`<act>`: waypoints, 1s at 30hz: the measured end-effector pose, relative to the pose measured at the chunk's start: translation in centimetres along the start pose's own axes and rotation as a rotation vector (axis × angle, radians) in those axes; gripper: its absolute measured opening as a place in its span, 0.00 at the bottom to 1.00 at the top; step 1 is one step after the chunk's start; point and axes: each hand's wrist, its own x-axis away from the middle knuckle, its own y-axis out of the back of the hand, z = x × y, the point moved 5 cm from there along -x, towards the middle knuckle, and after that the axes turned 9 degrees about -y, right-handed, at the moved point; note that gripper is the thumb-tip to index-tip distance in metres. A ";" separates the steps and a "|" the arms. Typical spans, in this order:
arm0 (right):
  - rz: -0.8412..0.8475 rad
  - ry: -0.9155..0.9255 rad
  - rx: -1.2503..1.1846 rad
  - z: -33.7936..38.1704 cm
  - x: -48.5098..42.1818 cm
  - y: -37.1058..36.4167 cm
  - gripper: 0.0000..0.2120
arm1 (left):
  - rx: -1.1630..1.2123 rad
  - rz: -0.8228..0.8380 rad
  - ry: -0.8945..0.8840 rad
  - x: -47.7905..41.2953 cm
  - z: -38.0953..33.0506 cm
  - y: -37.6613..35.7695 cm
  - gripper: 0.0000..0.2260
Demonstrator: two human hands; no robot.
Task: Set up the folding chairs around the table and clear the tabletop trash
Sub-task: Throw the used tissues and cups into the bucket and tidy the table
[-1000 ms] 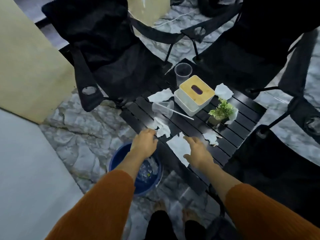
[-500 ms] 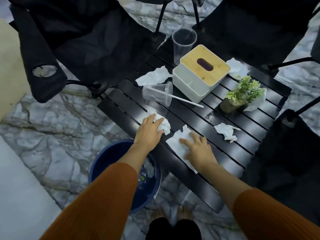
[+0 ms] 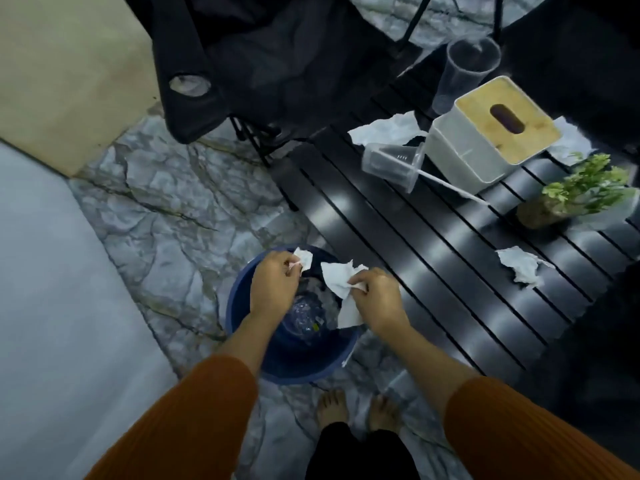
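Head view: left hand pinches a small tissue, right hand clamps a larger tissue, both over the blue bin. Risk: larger sheet overhangs the rim, could land on floor. More scraps on table.

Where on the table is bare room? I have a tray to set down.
Bare slats at the table's near end, between the tipped cup and the crumpled tissue. The far end is crowded: tissue box, upright cup, plant.
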 end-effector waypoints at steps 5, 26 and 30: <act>0.097 -0.171 -0.061 -1.1 0.8 -6.4 0.09 | -0.025 0.032 0.175 5.2 7.2 -0.5 0.06; -0.097 -0.180 -0.350 5.2 -1.5 2.0 0.18 | -0.032 0.028 -0.009 -4.4 -0.8 4.6 0.13; -0.274 -0.347 -0.630 6.7 -4.3 5.4 0.27 | -0.051 0.025 -0.233 -11.0 -7.5 4.5 0.12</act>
